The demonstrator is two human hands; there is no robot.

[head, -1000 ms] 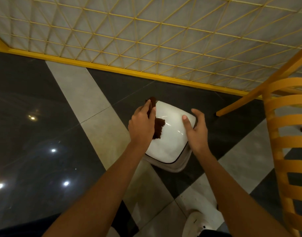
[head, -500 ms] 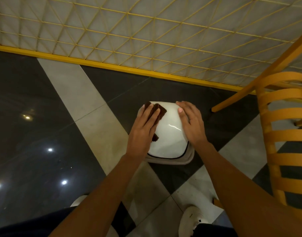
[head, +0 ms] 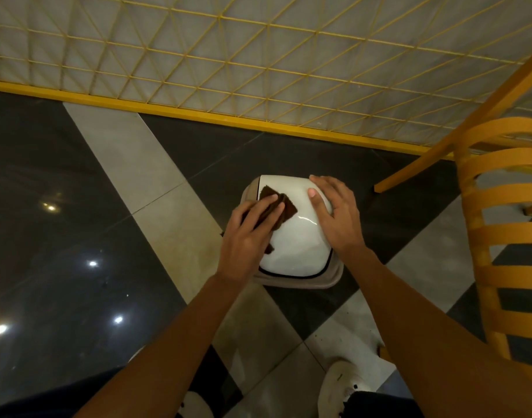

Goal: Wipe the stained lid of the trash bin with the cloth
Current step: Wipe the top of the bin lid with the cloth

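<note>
Cloth (head: 284,206) shows wider past the fingertips than half a second ago, lying on the far-left part of the white lid (head: 295,239) of the trash bin (head: 298,282), which stands on the floor (head: 77,206). Left grip (head: 249,233) presses it down with straight, unclenched fingers. Right grip (head: 334,218) stays flat and spread on the lid's right side.

Cloth (head: 284,206): its middle lies hidden under the fingers of the left hand (head: 246,236); only the corners show.
Lid (head: 295,239): the left part is covered by cloth and hand, the right edge by the right hand (head: 334,212).
Stains: too faint to tell in this dim light.
Trash bin (head: 307,282): only the rim shows; the body seems hidden below the lid.
Chair (head: 512,232): cut off by the right edge.
Shoes (head: 343,384): cut off by the lower edge.
</note>
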